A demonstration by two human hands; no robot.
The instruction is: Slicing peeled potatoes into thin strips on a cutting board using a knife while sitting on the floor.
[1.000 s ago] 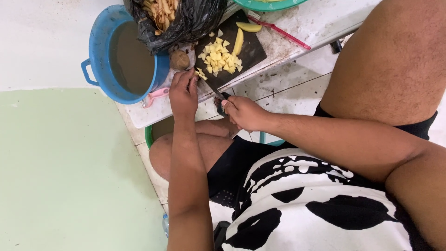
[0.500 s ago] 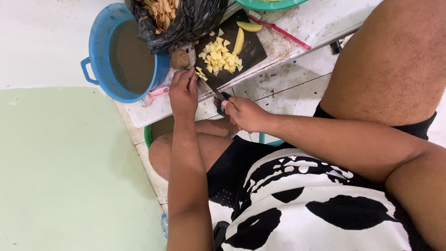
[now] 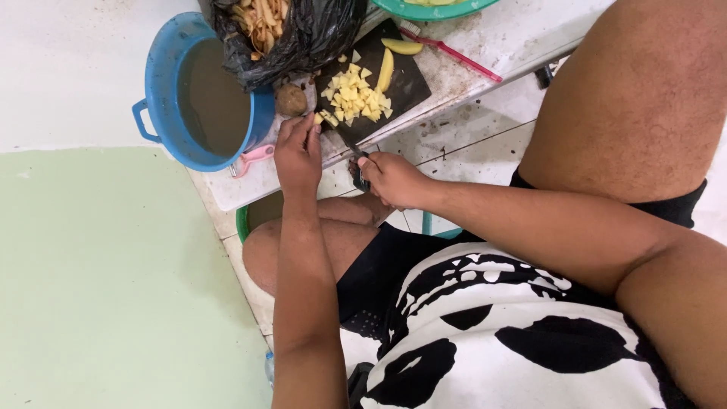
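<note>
Left hand (image 3: 297,155) presses fingertips down, knuckles raised; right hand (image 3: 391,179) clenched in a closed grip.

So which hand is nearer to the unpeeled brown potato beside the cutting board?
Left. The left hand has its fingertips just below the unpeeled potato, pinning a potato piece on the board. The right hand grips the knife farther off, below the cutting board.

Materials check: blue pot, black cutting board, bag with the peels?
Blue pot: looks like moulded plastic, smooth and slightly glossy, with a moulded side handle. Cutting board: thin, flat, matte black, probably plastic; wood or stone cannot be ruled out. Bag: thin black plastic film, crinkled with shiny highlights.
</note>
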